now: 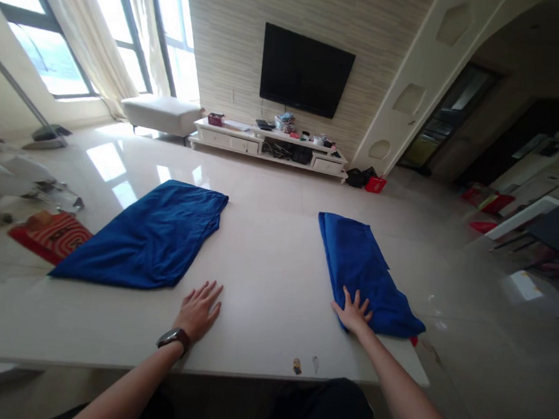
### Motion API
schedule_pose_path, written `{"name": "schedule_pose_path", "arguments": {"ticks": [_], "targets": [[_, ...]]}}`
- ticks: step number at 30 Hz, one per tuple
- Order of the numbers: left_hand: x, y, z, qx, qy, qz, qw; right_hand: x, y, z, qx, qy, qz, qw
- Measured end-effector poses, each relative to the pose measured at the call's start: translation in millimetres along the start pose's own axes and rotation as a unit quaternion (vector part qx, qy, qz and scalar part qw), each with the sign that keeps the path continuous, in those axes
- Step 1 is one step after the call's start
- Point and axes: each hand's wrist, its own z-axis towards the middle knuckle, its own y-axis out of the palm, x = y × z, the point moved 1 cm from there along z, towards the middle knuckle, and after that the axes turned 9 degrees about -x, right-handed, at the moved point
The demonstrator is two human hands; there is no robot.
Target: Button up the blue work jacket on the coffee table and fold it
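Observation:
Two folded blue cloths lie on a white table. The larger blue cloth [147, 237] is on the left side, its surface wrinkled. The narrower blue cloth [360, 262] lies at the right edge. My left hand [199, 310], with a dark watch on the wrist, rests flat on the table just right of the larger cloth's near corner, fingers spread and holding nothing. My right hand [353, 310] lies with spread fingers on the near left part of the right cloth, pressing on it without gripping.
The white table [264, 267] has two small stickers [298, 365] near its front edge. A red patterned bag [55, 235] is beyond its left side. Farther off stand a low TV cabinet [227, 141], a grey bench [163, 116] and chairs at right.

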Motion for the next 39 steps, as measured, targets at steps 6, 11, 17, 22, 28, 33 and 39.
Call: {"name": "schedule_pose_path", "arguments": {"ticks": [6,11,17,22,28,33,39], "targets": [[4.8,-1.4,-3.5,0.011,0.000,-0.001,1.000,-15.4,2.1,28.1,0.015,0.014,-0.012,1.000],[7.2,-4.0,-5.2,0.023,0.000,-0.013,1.000,-17.0,-10.3,19.0,0.001,0.002,-0.027,1.000],[9.6,-6.9,-6.2,0.030,0.004,-0.031,0.999,-0.9,-6.1,-86.1,-0.060,-0.267,0.019,0.962],[10.6,-7.9,-7.0,0.045,0.000,-0.041,0.998,39.9,19.5,-201.5,-0.141,-0.421,0.047,0.895],[6.8,-6.8,-8.2,0.116,-0.102,-0.084,0.984,25.9,6.7,-227.3,-0.066,-0.441,0.060,0.893],[3.9,-24.5,9.2,0.148,-0.223,-0.131,0.955,26.1,-3.1,-223.5,-0.040,-0.459,0.097,0.882],[-43.2,-74.6,22.3,0.048,-0.192,-0.052,0.979,41.7,-1.9,-225.5,-0.027,-0.448,0.098,0.888]]}}
